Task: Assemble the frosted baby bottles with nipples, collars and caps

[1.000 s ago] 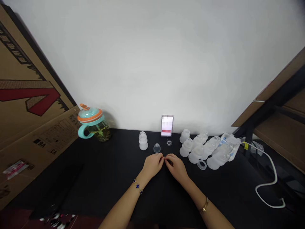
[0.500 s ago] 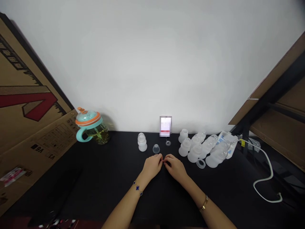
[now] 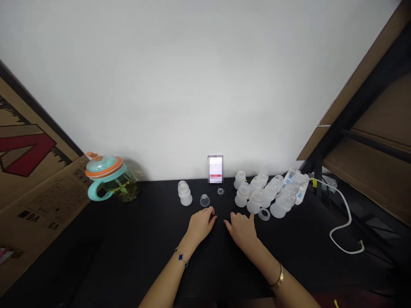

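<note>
My left hand [image 3: 201,224] lies over the black table [image 3: 135,248], fingers bent, thumb a little apart, nothing visible in it. Just beyond its fingertips stands a small clear dome cap [image 3: 204,200]. To the left of the cap is a white baby bottle [image 3: 185,195] under a clear cover. My right hand [image 3: 242,231] is apart from the left, thumb and little finger stretched out, with no object in its grasp. Its little finger is near a cluster of translucent baby bottles [image 3: 255,202] and a pale screw ring [image 3: 264,214] lying flat.
A lit phone [image 3: 215,170] leans at the wall, with a small round piece [image 3: 220,191] before it. On the left stand a teal-handled jug [image 3: 107,175] and a cardboard box [image 3: 35,184]. A white cable [image 3: 347,214] and black metal frame [image 3: 330,137] are at right.
My hands, which met at the fingertips, have come apart. The right one has moved toward the bottles and spread its fingers. The whole view has shifted slightly.
</note>
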`<action>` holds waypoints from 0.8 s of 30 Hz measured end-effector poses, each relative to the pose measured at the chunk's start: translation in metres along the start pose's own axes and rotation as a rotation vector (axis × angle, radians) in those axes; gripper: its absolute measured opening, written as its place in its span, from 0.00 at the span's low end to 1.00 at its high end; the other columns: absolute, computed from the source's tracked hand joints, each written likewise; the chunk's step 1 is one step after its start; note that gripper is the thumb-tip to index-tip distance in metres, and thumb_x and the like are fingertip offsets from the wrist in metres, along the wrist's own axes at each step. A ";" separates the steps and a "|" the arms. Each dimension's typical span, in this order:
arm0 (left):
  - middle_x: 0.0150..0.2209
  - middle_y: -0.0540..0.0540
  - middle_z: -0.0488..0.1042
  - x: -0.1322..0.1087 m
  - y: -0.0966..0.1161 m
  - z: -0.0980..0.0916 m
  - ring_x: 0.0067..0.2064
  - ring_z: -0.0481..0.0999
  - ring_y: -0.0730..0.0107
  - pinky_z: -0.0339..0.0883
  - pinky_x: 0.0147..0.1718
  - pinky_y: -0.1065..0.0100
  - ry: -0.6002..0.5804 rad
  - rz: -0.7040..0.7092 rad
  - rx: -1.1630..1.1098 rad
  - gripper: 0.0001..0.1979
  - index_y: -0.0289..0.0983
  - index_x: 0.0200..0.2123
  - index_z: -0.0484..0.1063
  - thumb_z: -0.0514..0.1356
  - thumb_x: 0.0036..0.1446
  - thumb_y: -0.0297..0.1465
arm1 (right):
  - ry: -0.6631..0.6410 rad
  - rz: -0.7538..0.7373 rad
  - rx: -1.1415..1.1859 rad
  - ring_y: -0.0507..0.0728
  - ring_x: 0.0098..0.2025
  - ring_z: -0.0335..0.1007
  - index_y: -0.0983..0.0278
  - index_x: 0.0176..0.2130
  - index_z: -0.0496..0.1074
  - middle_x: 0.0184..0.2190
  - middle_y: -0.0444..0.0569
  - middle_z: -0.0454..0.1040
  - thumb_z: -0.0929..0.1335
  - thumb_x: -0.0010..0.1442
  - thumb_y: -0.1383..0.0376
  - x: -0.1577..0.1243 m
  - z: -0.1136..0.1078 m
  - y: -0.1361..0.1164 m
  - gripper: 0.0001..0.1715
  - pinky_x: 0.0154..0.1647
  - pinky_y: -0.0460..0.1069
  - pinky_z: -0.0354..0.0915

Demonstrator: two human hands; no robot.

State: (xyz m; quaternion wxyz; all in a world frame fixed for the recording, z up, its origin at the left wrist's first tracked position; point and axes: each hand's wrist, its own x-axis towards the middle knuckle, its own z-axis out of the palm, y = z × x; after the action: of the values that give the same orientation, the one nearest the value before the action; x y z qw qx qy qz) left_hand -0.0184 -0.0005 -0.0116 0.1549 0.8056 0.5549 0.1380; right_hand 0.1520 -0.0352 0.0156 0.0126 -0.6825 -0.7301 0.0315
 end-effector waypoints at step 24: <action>0.37 0.50 0.78 -0.001 0.001 0.000 0.37 0.78 0.65 0.59 0.31 0.68 -0.018 -0.004 -0.003 0.04 0.42 0.41 0.69 0.56 0.66 0.34 | -0.160 -0.144 0.080 0.66 0.42 0.80 0.65 0.44 0.75 0.40 0.58 0.81 0.66 0.67 0.51 0.000 -0.016 0.012 0.21 0.38 0.51 0.66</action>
State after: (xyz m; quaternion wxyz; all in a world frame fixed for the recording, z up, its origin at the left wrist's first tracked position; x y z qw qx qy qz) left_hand -0.0179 -0.0013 -0.0112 0.1616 0.8053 0.5551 0.1311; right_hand 0.1649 -0.0337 0.0310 -0.0162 -0.6225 -0.7741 0.1138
